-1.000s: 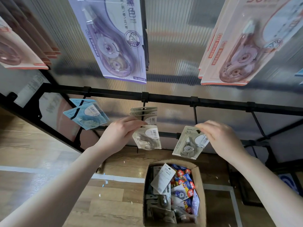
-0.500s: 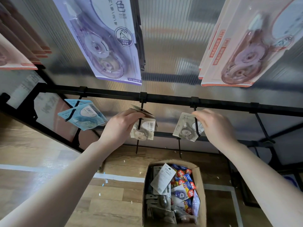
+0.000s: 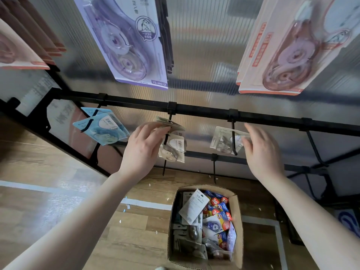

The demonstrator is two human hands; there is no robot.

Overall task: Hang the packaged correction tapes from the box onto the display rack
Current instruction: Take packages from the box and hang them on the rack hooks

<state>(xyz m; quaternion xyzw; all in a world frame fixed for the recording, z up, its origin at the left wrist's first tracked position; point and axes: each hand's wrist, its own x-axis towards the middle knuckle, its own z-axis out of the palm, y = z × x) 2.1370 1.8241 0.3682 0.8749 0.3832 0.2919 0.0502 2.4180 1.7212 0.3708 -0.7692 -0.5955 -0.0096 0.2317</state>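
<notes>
On the black metal rack hooks, the left hand [image 3: 143, 145] pinches grey carded correction tapes [image 3: 172, 147]; the right hand [image 3: 261, 151], fingers straight, touches another grey pack [image 3: 222, 140].

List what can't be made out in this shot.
- Left hand, head view: its fingertips cover the tops of the grey packs, so the hook holes are hidden.
- Box: its near edge is cut off by the frame bottom; lower packs are buried.
- Pack by the right hand: print too small to read.
</notes>
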